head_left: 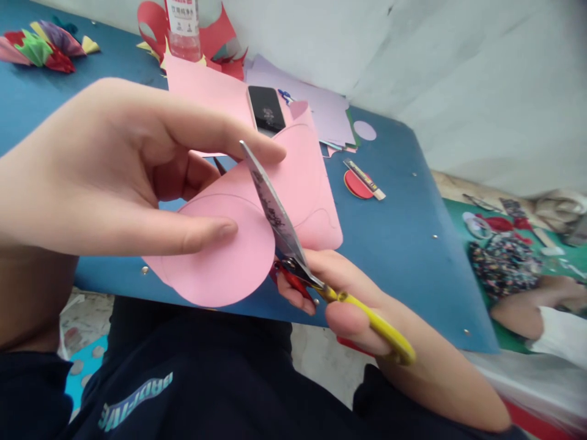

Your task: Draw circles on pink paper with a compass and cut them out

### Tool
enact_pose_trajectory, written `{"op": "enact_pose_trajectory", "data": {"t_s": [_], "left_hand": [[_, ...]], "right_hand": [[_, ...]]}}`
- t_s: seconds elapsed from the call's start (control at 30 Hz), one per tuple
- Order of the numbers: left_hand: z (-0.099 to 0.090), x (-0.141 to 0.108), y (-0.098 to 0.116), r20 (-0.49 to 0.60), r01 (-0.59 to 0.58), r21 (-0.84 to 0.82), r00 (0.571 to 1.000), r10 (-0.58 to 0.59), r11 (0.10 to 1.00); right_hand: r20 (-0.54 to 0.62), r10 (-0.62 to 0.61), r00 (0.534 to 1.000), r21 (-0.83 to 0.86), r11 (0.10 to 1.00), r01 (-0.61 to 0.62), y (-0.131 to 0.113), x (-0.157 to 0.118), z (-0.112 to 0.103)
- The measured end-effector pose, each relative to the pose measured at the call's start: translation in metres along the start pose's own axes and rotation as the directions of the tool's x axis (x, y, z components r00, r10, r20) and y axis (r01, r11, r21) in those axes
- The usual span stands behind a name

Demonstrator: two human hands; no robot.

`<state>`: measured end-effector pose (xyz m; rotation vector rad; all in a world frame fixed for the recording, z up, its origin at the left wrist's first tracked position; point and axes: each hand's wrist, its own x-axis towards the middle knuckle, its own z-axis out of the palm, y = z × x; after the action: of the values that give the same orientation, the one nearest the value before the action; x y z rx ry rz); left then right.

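Observation:
My left hand (137, 165) holds a sheet of pink paper (298, 177) with curved pencil lines on it, the thumb on top of a partly cut round part (229, 263). In my right hand (343, 299) are scissors (279, 226) with yellow and red handles. Their blades are apart, with the pink paper between them; the upper blade lies over the paper, and only the dark tip of the lower one shows past its far edge, near my left fingers.
Behind the paper on the blue table (394, 244) lie a phone (266, 109), purple sheets (325, 113) and red discs (358, 183) under a small narrow box. A bottle (183, 30) stands beside red scraps. Another person's arm (523, 311) is at the right.

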<state>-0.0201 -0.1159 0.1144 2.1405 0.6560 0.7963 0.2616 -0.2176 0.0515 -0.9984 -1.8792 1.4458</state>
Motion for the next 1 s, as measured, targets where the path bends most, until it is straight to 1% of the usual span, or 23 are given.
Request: {"op": "enact_pose_trajectory", "data": {"t_s": [0.1,0.2,0.27,0.37,0.47,0.53,0.63,0.73,0.87,1.0], "left_hand": [[-0.0013,-0.0008,-0.0006,0.035,0.0,0.023,0.999,-0.001,1.0],[-0.0025,-0.002,0.0011,0.024,0.016,0.009,1.0,-0.016,1.0],[-0.0025,-0.0023,0.0021,0.023,0.026,0.008,0.999,-0.027,1.0],[-0.0014,-0.0012,0.0017,0.02,0.016,-0.002,1.0,-0.016,1.0],[-0.0007,-0.0006,0.0,0.022,0.009,-0.002,1.0,-0.009,1.0],[-0.0011,-0.0015,-0.0006,0.019,0.015,0.017,1.0,-0.015,1.0],[-0.0027,-0.0029,-0.0004,0.019,0.008,0.04,1.0,-0.008,0.999],[-0.0036,-0.0026,-0.0005,0.038,-0.012,0.045,0.999,0.01,0.999],[-0.0038,-0.0015,-0.0012,0.05,-0.019,0.096,0.999,0.014,0.995],[-0.0043,-0.0014,-0.002,0.059,-0.024,0.129,0.998,0.017,0.991]], "right_hand": [[-0.026,0.004,1.0,0.005,1.0,-0.003,-0.001,-0.0007,0.0015],[-0.021,0.005,1.0,0.0,1.0,-0.005,0.0014,-0.0018,0.0018],[-0.025,0.005,1.0,0.026,1.0,-0.005,0.0035,-0.0024,0.0022],[-0.046,0.037,0.998,0.082,0.996,-0.033,0.0039,-0.0034,0.0034],[-0.066,0.078,0.995,0.082,0.994,-0.072,0.002,-0.0038,0.0037],[-0.062,0.074,0.995,0.095,0.993,-0.068,0.002,-0.0035,0.0028],[-0.042,0.023,0.999,0.124,0.992,-0.018,0.005,-0.0033,0.0017],[-0.065,-0.004,0.998,0.112,0.994,0.011,0.0078,-0.0036,0.0028],[-0.105,0.012,0.994,0.153,0.988,0.004,0.0076,-0.0029,0.0052],[-0.092,0.045,0.995,0.186,0.982,-0.027,0.0066,-0.0023,0.0051]]}}
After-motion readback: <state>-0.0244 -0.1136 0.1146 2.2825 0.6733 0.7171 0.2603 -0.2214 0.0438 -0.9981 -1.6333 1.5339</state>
